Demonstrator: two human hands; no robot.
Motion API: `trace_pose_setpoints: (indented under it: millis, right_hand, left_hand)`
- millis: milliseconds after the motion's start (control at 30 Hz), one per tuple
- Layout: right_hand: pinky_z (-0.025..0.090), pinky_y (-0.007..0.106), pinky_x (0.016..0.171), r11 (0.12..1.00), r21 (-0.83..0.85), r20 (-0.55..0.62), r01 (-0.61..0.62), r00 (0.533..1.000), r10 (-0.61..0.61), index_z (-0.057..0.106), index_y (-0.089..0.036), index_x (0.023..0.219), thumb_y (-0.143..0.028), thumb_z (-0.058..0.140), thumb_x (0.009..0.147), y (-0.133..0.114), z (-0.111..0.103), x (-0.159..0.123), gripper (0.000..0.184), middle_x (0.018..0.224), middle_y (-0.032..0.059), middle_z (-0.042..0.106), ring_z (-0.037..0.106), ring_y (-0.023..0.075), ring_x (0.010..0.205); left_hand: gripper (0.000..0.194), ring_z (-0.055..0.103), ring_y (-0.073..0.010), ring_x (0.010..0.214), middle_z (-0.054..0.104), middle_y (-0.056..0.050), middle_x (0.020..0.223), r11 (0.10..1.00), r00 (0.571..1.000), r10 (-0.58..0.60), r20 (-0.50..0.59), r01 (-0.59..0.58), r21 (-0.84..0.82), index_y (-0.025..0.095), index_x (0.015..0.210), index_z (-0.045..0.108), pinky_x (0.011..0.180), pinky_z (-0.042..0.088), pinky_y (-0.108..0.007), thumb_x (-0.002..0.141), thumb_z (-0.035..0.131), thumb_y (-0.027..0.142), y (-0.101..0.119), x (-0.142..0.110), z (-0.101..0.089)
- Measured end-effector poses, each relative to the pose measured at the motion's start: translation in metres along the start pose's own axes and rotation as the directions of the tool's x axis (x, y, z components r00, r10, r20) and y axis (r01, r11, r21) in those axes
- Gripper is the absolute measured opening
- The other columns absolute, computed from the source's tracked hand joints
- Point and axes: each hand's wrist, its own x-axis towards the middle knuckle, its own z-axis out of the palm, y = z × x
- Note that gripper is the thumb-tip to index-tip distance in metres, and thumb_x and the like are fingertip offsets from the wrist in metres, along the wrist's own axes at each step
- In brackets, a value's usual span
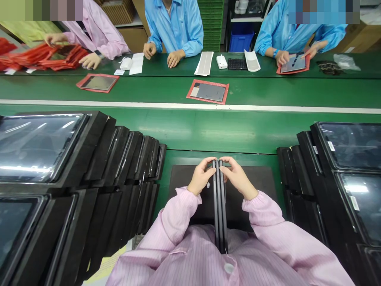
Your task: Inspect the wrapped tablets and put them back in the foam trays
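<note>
Two thin black tablet-like panels [219, 206] stand on edge, pressed together, above a dark mat [262, 178] in front of me. My left hand [201, 176] grips their far end from the left with curled fingers. My right hand [238, 176] grips the same end from the right. Both wrists wear pink sleeves.
Rows of black panels in foam trays lean at my left [119, 167] and right [327, 178]. A green conveyor [190, 127] carries red-framed panels [208, 92], [97, 82]. Across it three people in pink and blue coats handle parts; white pieces [204, 63] and a white box [222, 61] lie there.
</note>
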Motion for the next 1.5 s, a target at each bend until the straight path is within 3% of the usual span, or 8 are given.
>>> trace_pose_setpoints:
  millis: [200,400,633,767,1000,1233,1367,1500]
  right_hand:
    - [0.048,0.026,0.056,0.998,0.053,0.117,-0.028,0.993,0.022,0.050,-0.023,0.109,-0.022,0.062,0.062,-0.001,-0.008,-0.006,0.048,0.075,-0.0053,0.057,0.051,0.0089,0.053]
    - [0.046,0.028,0.057,0.999,0.032,0.103,-0.011,0.995,0.008,0.049,-0.024,0.110,-0.018,0.061,0.061,0.001,-0.009,-0.006,0.051,0.081,-0.0042,0.056,0.049,0.0087,0.053]
    - [0.046,0.031,0.062,1.000,0.008,0.178,-0.004,0.984,0.002,0.043,-0.023,0.119,-0.021,0.060,0.068,0.003,-0.011,-0.006,0.054,0.066,-0.0076,0.052,0.053,0.0118,0.055]
    - [0.045,0.032,0.064,0.999,-0.052,0.152,0.001,0.988,0.007,0.041,-0.022,0.122,-0.019,0.057,0.069,0.004,-0.011,-0.007,0.056,0.060,-0.0089,0.050,0.053,0.0129,0.054]
    - [0.044,0.032,0.064,1.000,-0.022,0.231,-0.019,0.973,0.023,0.035,-0.023,0.131,-0.014,0.060,0.065,0.006,-0.014,-0.010,0.071,0.064,-0.0080,0.051,0.053,0.0141,0.060]
    - [0.045,0.032,0.064,0.999,-0.028,0.195,-0.028,0.980,0.033,0.038,-0.023,0.126,-0.019,0.061,0.064,0.001,-0.013,-0.011,0.067,0.060,-0.0094,0.050,0.053,0.0139,0.057]
    - [0.047,0.029,0.054,0.993,-0.109,0.068,-0.038,0.997,0.046,0.046,-0.022,0.107,-0.033,0.062,0.066,-0.006,-0.006,-0.004,0.045,0.061,-0.0071,0.053,0.052,0.0138,0.055]
    - [0.046,0.027,0.049,0.980,-0.194,-0.031,-0.039,0.999,0.033,0.047,-0.023,0.095,-0.031,0.060,0.066,-0.008,0.001,0.001,0.032,0.062,-0.0068,0.053,0.052,0.0131,0.053]
  left_hand:
    - [0.048,0.055,-0.0264,0.113,0.062,-0.007,0.112,0.994,0.986,0.028,0.163,-0.009,-0.112,0.021,0.106,0.060,0.100,0.042,-0.042,0.060,0.074,0.023,-0.006,0.000,-0.009]
    - [0.049,0.051,-0.0268,0.119,0.059,-0.007,0.119,0.993,0.982,0.044,0.183,-0.023,-0.115,0.022,0.110,0.059,0.104,0.038,-0.043,0.064,0.076,0.029,-0.011,0.000,-0.012]
    - [0.059,0.044,-0.0283,0.128,0.052,-0.011,0.135,0.996,0.976,0.018,0.215,0.001,-0.087,0.022,0.121,0.054,0.109,0.032,-0.043,0.068,0.075,0.039,-0.011,-0.004,-0.013]
    - [0.066,0.040,-0.0296,0.132,0.045,-0.012,0.141,0.998,0.970,-0.005,0.244,0.021,-0.062,0.021,0.126,0.051,0.111,0.028,-0.044,0.068,0.074,0.042,-0.011,-0.004,-0.015]
    - [0.078,0.031,-0.0299,0.137,0.036,-0.011,0.148,0.996,0.940,-0.030,0.341,0.056,-0.066,0.022,0.135,0.042,0.113,0.024,-0.043,0.067,0.075,0.039,-0.008,-0.004,-0.019]
    - [0.080,0.030,-0.0301,0.137,0.031,-0.011,0.151,0.996,0.918,-0.075,0.389,0.089,-0.020,0.023,0.139,0.037,0.114,0.021,-0.043,0.069,0.073,0.038,-0.005,-0.003,-0.020]
    - [0.084,0.029,-0.0319,0.137,0.030,-0.010,0.152,0.995,0.914,-0.085,0.396,0.098,-0.013,0.026,0.140,0.036,0.113,0.024,-0.045,0.067,0.074,0.041,-0.007,-0.002,-0.021]
    - [0.086,0.029,-0.0312,0.138,0.029,-0.011,0.152,0.995,0.914,-0.065,0.401,0.088,-0.038,0.025,0.139,0.037,0.113,0.023,-0.043,0.065,0.076,0.044,-0.010,-0.001,-0.021]
